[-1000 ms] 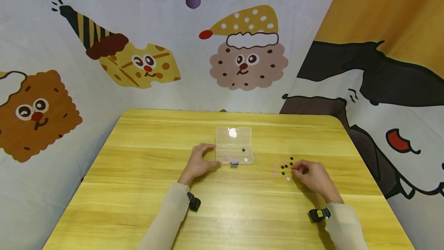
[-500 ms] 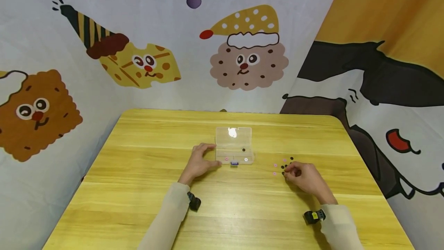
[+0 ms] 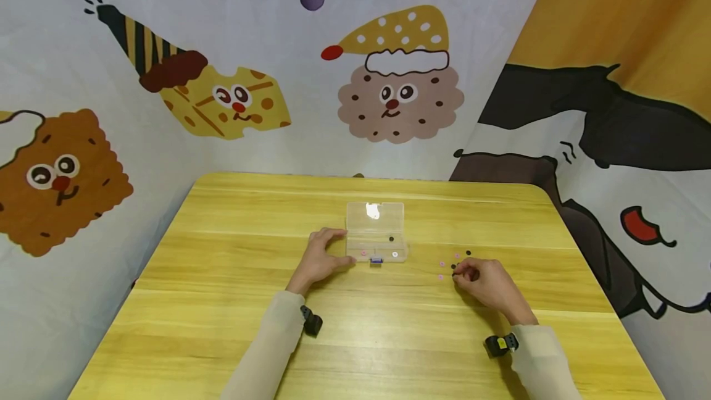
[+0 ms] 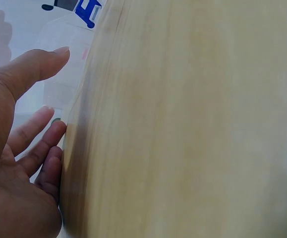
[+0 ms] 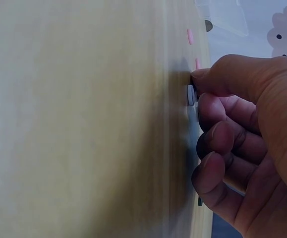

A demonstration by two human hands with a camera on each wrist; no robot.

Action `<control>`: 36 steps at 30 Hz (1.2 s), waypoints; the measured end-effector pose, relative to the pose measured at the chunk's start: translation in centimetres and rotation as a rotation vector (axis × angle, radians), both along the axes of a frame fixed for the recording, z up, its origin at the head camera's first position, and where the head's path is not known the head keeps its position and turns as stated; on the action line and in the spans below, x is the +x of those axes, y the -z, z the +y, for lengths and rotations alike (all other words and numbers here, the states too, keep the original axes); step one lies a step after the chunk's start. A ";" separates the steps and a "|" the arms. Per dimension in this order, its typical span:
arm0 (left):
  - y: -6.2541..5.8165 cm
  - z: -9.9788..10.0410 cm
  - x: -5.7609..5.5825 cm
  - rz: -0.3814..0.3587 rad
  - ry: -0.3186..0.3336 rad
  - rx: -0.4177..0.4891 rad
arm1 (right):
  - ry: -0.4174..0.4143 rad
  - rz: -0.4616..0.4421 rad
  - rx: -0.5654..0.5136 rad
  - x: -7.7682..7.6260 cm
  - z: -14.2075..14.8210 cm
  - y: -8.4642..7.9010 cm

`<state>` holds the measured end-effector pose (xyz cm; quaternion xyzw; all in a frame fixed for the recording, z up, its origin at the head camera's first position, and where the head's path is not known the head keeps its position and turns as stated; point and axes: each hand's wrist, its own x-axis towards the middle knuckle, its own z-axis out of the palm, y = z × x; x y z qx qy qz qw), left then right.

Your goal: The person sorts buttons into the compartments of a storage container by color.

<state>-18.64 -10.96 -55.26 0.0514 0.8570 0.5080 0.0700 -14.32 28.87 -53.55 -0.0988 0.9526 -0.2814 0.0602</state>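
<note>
Beside a clear plastic box [image 3: 383,227], my left hand [image 3: 318,262] has its thumb and forefinger spread, touching the box's left end at front and back. The box lid stands raised. Inside it lie a black button [image 3: 391,239], a pink button [image 3: 363,253] and a white button [image 3: 395,254]. My right hand [image 3: 491,283] is low over the loose buttons, thumb and forefinger pinching a black button mostly covered by the fingertips. A white button [image 5: 191,95] shows close to those fingertips in the right wrist view. The hand hides part of the button group.
Loose pink buttons [image 3: 442,263] and black buttons [image 3: 468,253] lie scattered on the wooden table [image 3: 389,338], left of and behind the right hand. A blue clasp [image 3: 376,261] sits on the box's front. A cartoon-print cloth [image 3: 250,29] hangs behind the table.
My right hand has moved left and slightly nearer among the loose buttons, now covering the white one in the head view. The left hand and box have stayed put.
</note>
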 end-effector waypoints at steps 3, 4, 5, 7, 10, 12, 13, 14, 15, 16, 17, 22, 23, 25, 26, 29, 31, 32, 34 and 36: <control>0.0 0.0 0.0 0.001 -0.002 0.000 | 0.001 -0.002 0.010 0.0 -0.1 0.0; 0.0 0.0 0.0 -0.001 -0.004 0.000 | 0.002 -0.002 0.013 0.0 -0.1 0.0; 0.0 0.0 0.0 -0.003 -0.006 0.001 | 0.004 -0.002 0.015 0.0 -0.1 0.0; 0.1 0.0 0.0 -0.008 -0.008 0.002 | 0.007 -0.003 0.020 0.0 -0.1 0.0; 0.0 0.0 0.1 -0.010 -0.010 0.005 | 0.015 -0.001 0.023 0.0 -0.2 0.1; 0.0 0.0 0.1 -0.010 -0.009 0.009 | 0.018 0.002 0.026 0.0 -0.2 0.2; 0.0 0.0 0.1 -0.010 -0.010 0.010 | 0.020 0.005 0.026 0.0 -0.2 0.2; 0.0 0.0 0.1 -0.008 -0.009 0.011 | 0.021 0.008 0.027 0.0 -0.2 0.2; 0.0 0.0 0.1 -0.009 -0.009 0.011 | 0.023 0.011 0.027 0.0 -0.2 0.3; 0.0 0.0 0.1 -0.009 -0.008 0.010 | 0.024 0.015 0.028 0.0 -0.2 0.3; 0.1 0.0 0.1 -0.010 -0.007 0.009 | 0.024 0.020 0.029 0.1 -0.2 0.3; 0.1 0.0 0.0 -0.007 -0.001 0.005 | 0.024 0.042 0.028 0.1 -0.2 0.4; 0.2 0.0 0.0 -0.006 0.000 0.005 | 0.023 0.046 0.029 0.1 -0.1 0.4; 0.2 0.0 0.0 -0.005 0.001 0.006 | 0.023 0.047 0.027 0.1 -0.1 0.4; 0.2 0.0 0.0 -0.006 0.001 0.006 | 0.024 0.046 0.027 0.1 -0.1 0.4; 0.1 0.1 0.0 -0.007 -0.001 0.009 | 0.032 0.039 0.016 0.1 0.0 0.4; 0.1 0.1 0.0 -0.008 -0.004 0.010 | 0.037 0.035 0.006 0.1 0.1 0.4; 0.1 0.1 0.0 -0.010 -0.005 0.012 | 0.044 0.030 -0.001 0.1 0.1 0.4; 0.1 0.1 0.0 -0.012 -0.006 0.013 | 0.053 0.022 -0.014 0.2 0.1 0.3; 0.2 0.1 0.0 -0.011 -0.008 0.016 | 0.059 0.011 -0.022 0.2 0.1 0.3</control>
